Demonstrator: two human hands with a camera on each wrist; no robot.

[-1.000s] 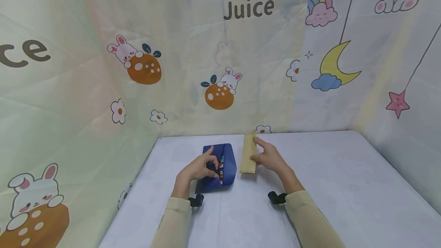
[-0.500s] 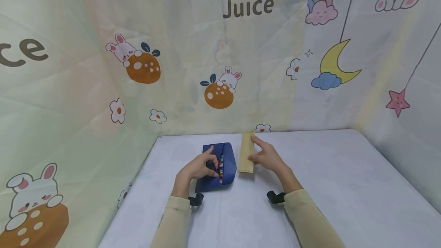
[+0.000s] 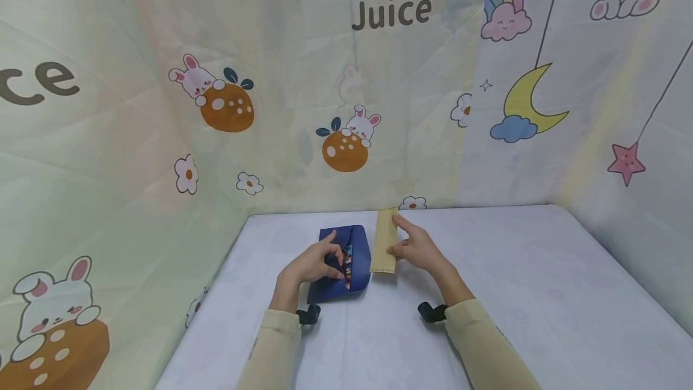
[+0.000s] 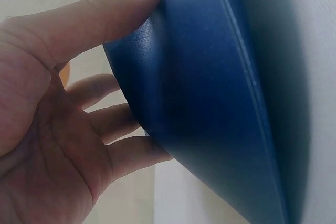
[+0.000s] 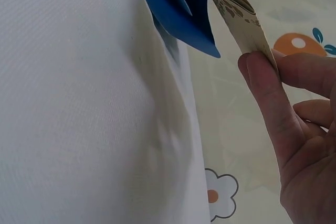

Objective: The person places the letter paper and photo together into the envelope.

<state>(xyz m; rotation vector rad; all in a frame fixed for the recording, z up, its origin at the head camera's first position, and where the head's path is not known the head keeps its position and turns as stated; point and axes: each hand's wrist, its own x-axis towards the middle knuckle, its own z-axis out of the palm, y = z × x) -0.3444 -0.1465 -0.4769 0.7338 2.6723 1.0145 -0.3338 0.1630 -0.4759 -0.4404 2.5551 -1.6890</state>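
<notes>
My left hand [image 3: 313, 262] holds a blue, leather-like pouch [image 3: 361, 269] with a pointed flap. In the left wrist view, the thumb lies on the pouch's outer face [image 4: 194, 77] and the other fingertips go behind its edge. Multicoloured contents [image 3: 348, 263] show through the pouch's opening in the head view; what they are is too small to make out. My right hand [image 3: 422, 248] pinches the right side of a folded beige sheet [image 3: 383, 245], held lengthwise just right of the pouch. Brown leaf-like printing and several layers show at the folded sheet's end [image 5: 239, 14] in the right wrist view.
Both hands are over a white-covered table [image 3: 487, 294]. A printed fabric backdrop [image 3: 292, 77] rises behind the table's far edge and along its sides. Black wrist mounts [image 3: 432, 312] sit on both wrists, below the hands.
My right hand has moved slightly left with the folded beige sheet, so its lower end now comes right up to the pouch's right edge. The left hand and the pouch stay put.
</notes>
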